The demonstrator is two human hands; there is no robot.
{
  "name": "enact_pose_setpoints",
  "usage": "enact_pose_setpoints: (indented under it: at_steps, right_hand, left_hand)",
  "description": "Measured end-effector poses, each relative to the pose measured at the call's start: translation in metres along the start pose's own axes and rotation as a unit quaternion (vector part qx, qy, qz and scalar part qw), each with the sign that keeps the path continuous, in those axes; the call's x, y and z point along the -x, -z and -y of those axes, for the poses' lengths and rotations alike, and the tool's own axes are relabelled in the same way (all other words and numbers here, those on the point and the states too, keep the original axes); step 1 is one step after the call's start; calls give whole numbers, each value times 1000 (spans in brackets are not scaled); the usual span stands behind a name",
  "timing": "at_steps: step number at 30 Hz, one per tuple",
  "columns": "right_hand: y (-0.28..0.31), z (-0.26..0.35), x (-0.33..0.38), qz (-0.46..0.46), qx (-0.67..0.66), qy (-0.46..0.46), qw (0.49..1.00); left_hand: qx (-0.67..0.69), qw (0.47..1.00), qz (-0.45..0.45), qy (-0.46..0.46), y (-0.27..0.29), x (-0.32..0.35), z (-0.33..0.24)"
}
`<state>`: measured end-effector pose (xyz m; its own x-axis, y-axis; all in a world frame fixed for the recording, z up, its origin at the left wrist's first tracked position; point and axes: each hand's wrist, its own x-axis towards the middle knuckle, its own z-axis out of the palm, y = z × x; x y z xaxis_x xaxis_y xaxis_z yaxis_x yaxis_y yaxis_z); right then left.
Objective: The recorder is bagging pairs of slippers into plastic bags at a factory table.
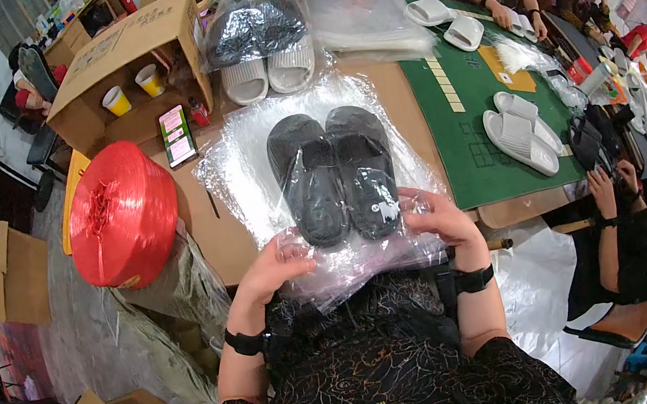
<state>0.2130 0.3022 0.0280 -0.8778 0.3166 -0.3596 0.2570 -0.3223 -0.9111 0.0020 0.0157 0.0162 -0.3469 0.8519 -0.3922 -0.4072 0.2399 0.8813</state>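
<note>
A pair of black slide slippers (312, 195) lies side by side in a clear plastic bag (339, 269), right in front of me. My left hand (273, 267) grips the bag's near left edge, thumb pointing inward beside the heel end. On the other side, my right hand (439, 218) pinches the bag's near right edge close to the right slipper. Beneath the slippers spreads a stack of clear plastic bags (246, 151). Just beyond lies a bagged group of slippers (268, 73), white ones with black ones on top.
At left sits a large roll of red plastic twine (124, 214), near a phone (177, 136) and an open carton (120, 60) holding two yellow-and-white cups. White slippers (524, 134) rest on a green mat (464, 170) at right. Several co-workers are around the table.
</note>
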Motion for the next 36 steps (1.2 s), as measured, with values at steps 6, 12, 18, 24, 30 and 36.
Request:
enact_pose_setpoints:
  at_steps: [6, 12, 18, 24, 30, 36]
  right_hand:
    - [2, 13, 13, 97, 1, 92, 991]
    - [-4, 37, 15, -17, 41, 155, 987]
    - [-1, -1, -15, -247, 219, 349, 877]
    - [-28, -32, -19, -305, 221, 384, 843]
    - [-28, -35, -19, -154, 70, 311, 935]
    - [-17, -51, -12, -110, 18, 205, 972]
  left_hand:
    - [41, 996, 0, -79, -11, 22, -20]
    - [-151, 958, -79, -231, -2, 9, -16]
    - [-386, 764, -230, -463, -6, -11, -15]
    - [-110, 854, -289, -418, -5, -22, 18]
    - [360, 905, -76, -214, -3, -14, 7]
    - [36, 948, -244, -200, -16, -31, 7]
